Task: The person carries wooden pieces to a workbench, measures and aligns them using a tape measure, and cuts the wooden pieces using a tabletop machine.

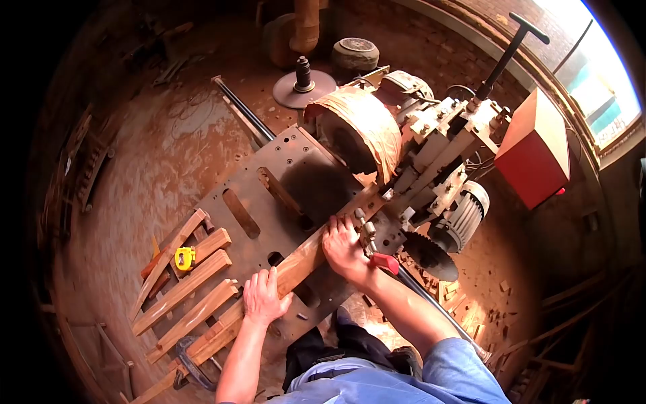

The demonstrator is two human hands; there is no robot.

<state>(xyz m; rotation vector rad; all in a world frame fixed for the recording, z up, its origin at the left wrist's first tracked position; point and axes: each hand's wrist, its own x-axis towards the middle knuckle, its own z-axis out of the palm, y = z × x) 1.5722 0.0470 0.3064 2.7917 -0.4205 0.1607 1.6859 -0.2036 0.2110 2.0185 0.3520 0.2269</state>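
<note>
A long wooden board [306,257] lies diagonally across the metal machine table [252,185]. My left hand [264,296] rests over its nearer stretch, fingers across the top and thumb spread toward my side. Farther up, my right hand [344,248] wraps over the same board, right beside a toggle clamp [367,232] with a red handle [384,263]. The undersides of my fingers are hidden. A dark C-clamp [192,362] sits at the board's lower left end. Beyond the board's far end stands a large round blade cover [360,131].
Several cut wooden pieces [182,293] lie on the table's left, with a yellow tape measure [184,258] among them. At right are a motor [464,214], a toothed saw blade [431,256] and a red control box [535,151]. Wood offcuts [447,291] litter the floor.
</note>
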